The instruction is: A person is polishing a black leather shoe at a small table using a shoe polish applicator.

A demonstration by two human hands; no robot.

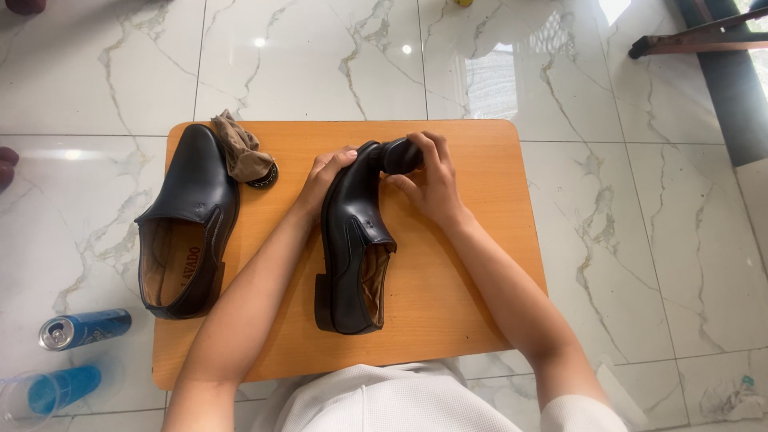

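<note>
Head view, and the right hand point(432, 186) is wrapped tight round a dark rounded applicator point(400, 155), pressing it on the toe of a black shoe point(352, 240). Left hand point(324, 178) cups that toe from the other side, fingers curled against the leather. That shoe lies on its side mid-table point(464, 264); its mate point(188, 220) rests at the left edge, brown cloth point(242, 150) beside it.

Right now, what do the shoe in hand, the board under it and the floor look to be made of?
Shoe: smooth black leather or a look-alike, soft sheen, tan lining inside. Board: wood or wood laminate, matte orange-brown, faint grain, rounded corners. Floor: glossy white marble-look tile, grey veins, grout lines, mirror-like glare; real stone or ceramic, cannot tell.
</note>
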